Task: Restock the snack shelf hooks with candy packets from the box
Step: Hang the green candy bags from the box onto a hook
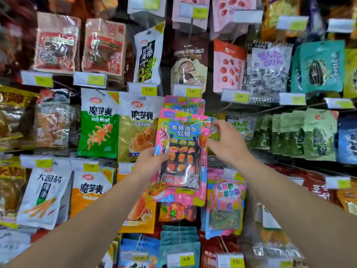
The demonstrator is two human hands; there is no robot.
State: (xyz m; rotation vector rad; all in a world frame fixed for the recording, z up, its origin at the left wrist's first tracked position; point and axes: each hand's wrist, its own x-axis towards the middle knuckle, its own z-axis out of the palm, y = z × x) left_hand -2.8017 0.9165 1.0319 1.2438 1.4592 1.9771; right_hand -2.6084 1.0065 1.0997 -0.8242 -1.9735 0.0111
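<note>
Two bare hands hold a pink candy packet up against a wall of hanging snack bags.

The left hand grips the packet's left edge, fingers curled behind it. The right hand pinches the upper right corner. Just above the fingers, a matching packet hangs under a yellow price tag.

- A shop, at its snack aisle: a wall of hanging glossy plastic snack packets in tight rows and columns.
- White-and-yellow paper price tags sit at the hook ends, some printed with figures such as 3.90 and 5.00.
- Identical green foil pouches hang stacked one behind another, as stock for sale.
</note>
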